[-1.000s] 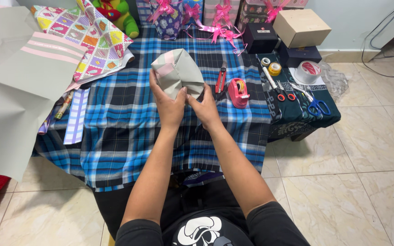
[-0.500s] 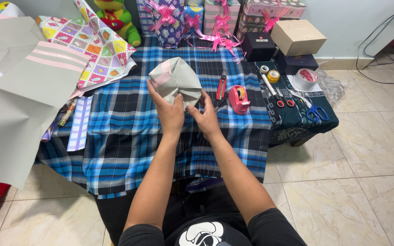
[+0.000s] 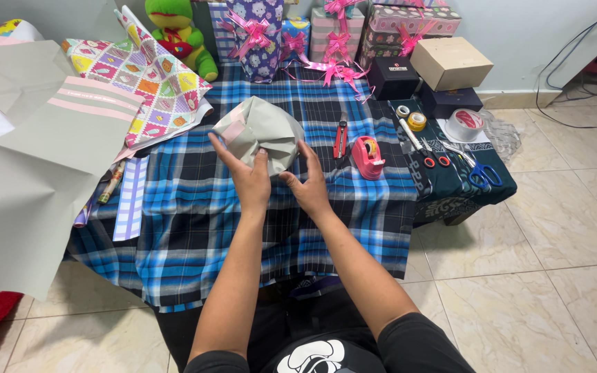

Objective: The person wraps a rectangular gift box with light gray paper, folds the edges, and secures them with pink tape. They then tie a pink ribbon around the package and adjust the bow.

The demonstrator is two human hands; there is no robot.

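A lumpy parcel wrapped in grey paper (image 3: 260, 128) with a pink stripe at its left sits above the blue plaid cloth (image 3: 195, 207). My left hand (image 3: 247, 176) presses against its near left side, fingers spread over the paper. My right hand (image 3: 309, 183) holds the near right side, fingers on the folded edge. Both hands pinch the paper folds together at the parcel's near face. What is inside the paper is hidden.
A pink tape dispenser (image 3: 368, 156) and red cutter (image 3: 340, 136) lie right of the parcel. Scissors (image 3: 478, 171), tape rolls (image 3: 466, 123), boxes (image 3: 449, 62) and ribboned gifts (image 3: 333, 34) stand at the back right. Large grey paper (image 3: 29, 179) and patterned paper (image 3: 139, 76) lie left.
The parcel has tipped lower and slightly left toward the cloth, and both hands followed it. The camera view shifted a little downward.
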